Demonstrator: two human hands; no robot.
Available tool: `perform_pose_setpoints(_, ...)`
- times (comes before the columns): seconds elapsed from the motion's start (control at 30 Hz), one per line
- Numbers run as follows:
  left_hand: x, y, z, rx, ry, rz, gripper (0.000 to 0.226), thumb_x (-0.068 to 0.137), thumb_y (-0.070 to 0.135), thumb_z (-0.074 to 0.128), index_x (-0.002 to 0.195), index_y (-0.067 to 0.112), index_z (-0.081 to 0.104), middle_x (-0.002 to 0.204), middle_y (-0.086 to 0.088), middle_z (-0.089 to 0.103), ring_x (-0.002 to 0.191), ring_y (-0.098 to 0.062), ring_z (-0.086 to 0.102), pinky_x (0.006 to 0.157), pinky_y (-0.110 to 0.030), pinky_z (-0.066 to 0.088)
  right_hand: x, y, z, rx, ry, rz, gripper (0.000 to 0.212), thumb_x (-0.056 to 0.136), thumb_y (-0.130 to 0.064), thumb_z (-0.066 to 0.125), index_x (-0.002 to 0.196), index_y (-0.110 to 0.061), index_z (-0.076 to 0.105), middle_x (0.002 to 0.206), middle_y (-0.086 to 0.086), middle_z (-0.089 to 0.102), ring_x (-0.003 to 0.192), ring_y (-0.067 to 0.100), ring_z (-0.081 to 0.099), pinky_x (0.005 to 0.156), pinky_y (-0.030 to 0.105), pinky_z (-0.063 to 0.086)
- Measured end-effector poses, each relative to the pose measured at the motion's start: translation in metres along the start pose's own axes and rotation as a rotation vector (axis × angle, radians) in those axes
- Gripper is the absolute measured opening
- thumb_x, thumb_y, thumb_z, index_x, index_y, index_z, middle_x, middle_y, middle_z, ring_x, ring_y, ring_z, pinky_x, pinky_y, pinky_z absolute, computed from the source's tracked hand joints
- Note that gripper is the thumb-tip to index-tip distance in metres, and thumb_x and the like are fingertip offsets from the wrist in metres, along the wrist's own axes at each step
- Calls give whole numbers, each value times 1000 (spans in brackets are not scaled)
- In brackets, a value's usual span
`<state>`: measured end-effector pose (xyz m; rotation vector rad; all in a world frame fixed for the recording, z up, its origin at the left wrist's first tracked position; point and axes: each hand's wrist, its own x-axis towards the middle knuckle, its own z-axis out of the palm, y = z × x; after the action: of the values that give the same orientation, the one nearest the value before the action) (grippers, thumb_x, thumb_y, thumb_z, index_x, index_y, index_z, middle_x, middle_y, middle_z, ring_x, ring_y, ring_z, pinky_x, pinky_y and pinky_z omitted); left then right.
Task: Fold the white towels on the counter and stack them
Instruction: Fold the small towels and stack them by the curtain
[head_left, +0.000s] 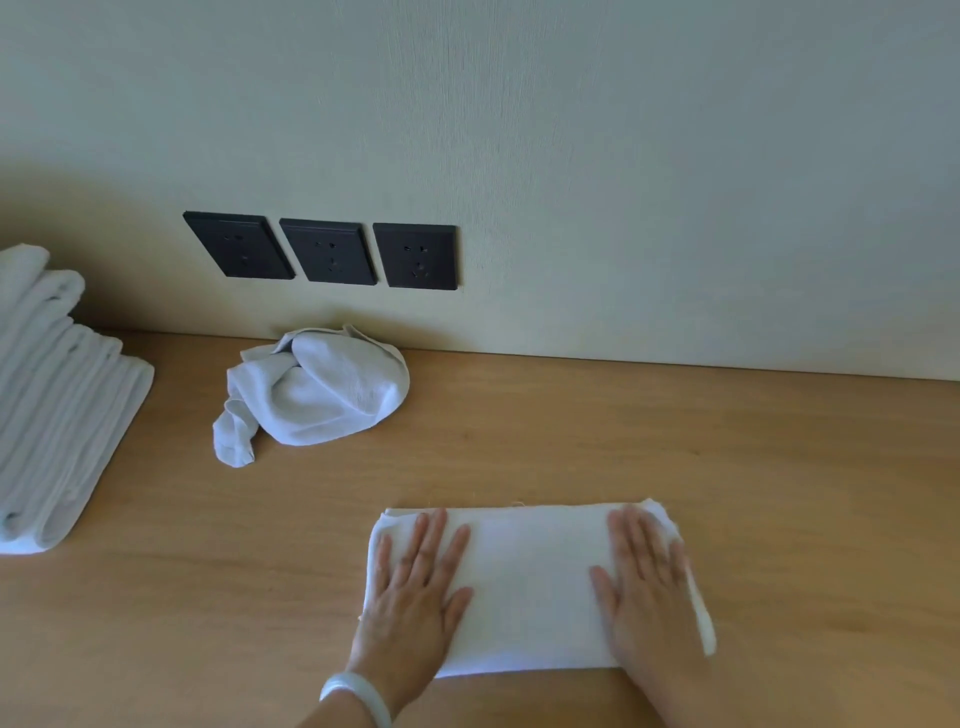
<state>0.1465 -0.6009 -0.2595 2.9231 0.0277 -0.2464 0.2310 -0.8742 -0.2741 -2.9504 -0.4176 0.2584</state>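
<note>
Nearest: pale bracelet (358, 696) on the left wrist, at bottom edge of view. Just past it, left hand (415, 587) & right hand (649, 587) both lie flat, palms down, fingers straight & a bit spread, on the folded towel (530, 587). They grip nothing, just press. Left hand covers the towel's left end, right hand its right end, w/ bare cloth showing btwn them. Towel is a neat rectangle, long side running left-right, on the wooden tabletop (675, 441) at front centre. Its right end is blurred, so can't tell if an edge there is lifted.

Step in hand, as I read it: flattening the fold before the next fold or before stacking. To do it well:
- press w/ whole palm, not fingertips
- sweep from middle out toward both ends so wrinkles go out, not in
- check edges line up, esp. the far long edge, where a few loose threads stick out
- don't drag the cloth on the wood, or the layers may slide apart

Cloth looks thin & soft, so even pressure should prob. be enough.

Further back, left of centre: one crumpled towel (317, 389) close to the wall, unfolded, twisted tail toward the front. Likely next in line. Far left: stack of folded towels (57, 405), partly cut by the frame edge, well apart from the hands. This one should go there, square on top.

Behind all: three dark sockets (327, 252) in a row on the pale wall (623, 156).
</note>
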Motion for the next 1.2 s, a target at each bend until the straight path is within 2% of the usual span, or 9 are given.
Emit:
perform_pose_setpoints(0.17, 0, -9, -3, -20, 15, -20, 60, 101, 50, 20, 155, 22, 25, 163, -3, 19, 148, -21, 23, 116, -47, 18, -2, 17, -13, 89, -41, 122, 68, 99, -49, 26, 158, -24, 2, 164, -13, -3, 149, 23, 5, 119, 46, 2)
perform_pose_setpoints(0.27, -6, -15, -14, -61, 74, -69, 61, 99, 45, 32, 154, 18, 29, 161, -7, 23, 147, -25, 24, 116, -42, 19, -11, 25, -38, 536, 18, 292, 62, 97, -24, 50, 154, -18, 27, 159, -4, 26, 142, 18, 29, 116, 40, 23)
perform_pose_setpoints(0.4, -33, -36, -26, -307, 59, -575, 48, 87, 29, 63, 132, 15, 51, 128, -7, 49, 116, -29, 43, 98, -38, 36, -42, 62, -57, 706, 40, 692, 27, 88, -12, 67, 115, -8, 65, 114, 9, 66, 103, 25, 58, 86, 37, 44)
perform_pose_setpoints(0.5, -52, -38, -34, -690, -30, -800, 15, 85, 16, 69, 95, 16, 58, 92, -5, 61, 88, -28, 57, 76, -36, 45, -58, 71, -54, 883, -73, 763, 11, 86, -15, 74, 94, -9, 72, 77, 4, 68, 73, 23, 60, 66, 34, 48)
perform_pose_setpoints(0.57, -59, -38, -34, -914, -36, -845, 13, 83, 4, 71, 88, 11, 61, 78, -9, 65, 64, -29, 61, 60, -36, 52, -66, 71, -52, 983, -124, 752, 10, 87, -13, 73, 91, -4, 72, 61, 5, 62, 55, 19, 51, 48, 26, 40)
perform_pose_setpoints(0.77, -65, -38, -39, -1222, -196, -890, 10, 89, -2, 65, 92, 5, 60, 66, -11, 60, 50, -24, 58, 48, -29, 52, -70, 60, -54, 1214, -220, 770, 17, 89, -17, 70, 94, -1, 66, 70, 17, 67, 46, 17, 47, 39, 21, 31)
perform_pose_setpoints(0.87, -68, -34, -47, -1363, -262, -895, 6, 92, 0, 62, 98, 1, 60, 71, -19, 64, 60, -30, 64, 54, -34, 57, -68, 57, -55, 1260, -209, 814, 20, 91, -23, 69, 91, -3, 65, 74, 18, 70, 47, 18, 53, 41, 21, 38)
perform_pose_setpoints(1.0, -67, -26, -52, -1560, -207, -885, 16, 93, -4, 56, 108, -7, 60, 88, -29, 68, 59, -31, 66, 48, -30, 54, -63, 54, -53, 1279, -108, 824, 20, 92, -23, 68, 103, -7, 64, 74, 18, 71, 52, 21, 56, 43, 23, 43)
perform_pose_setpoints(1.2, -69, -27, -45, -1593, -176, -894, 19, 92, -3, 59, 110, -4, 63, 87, -24, 70, 64, -30, 67, 53, -29, 58, -62, 52, -54, 1284, -112, 791, 20, 91, -18, 68, 110, -12, 66, 67, 14, 66, 46, 19, 49, 41, 22, 35)
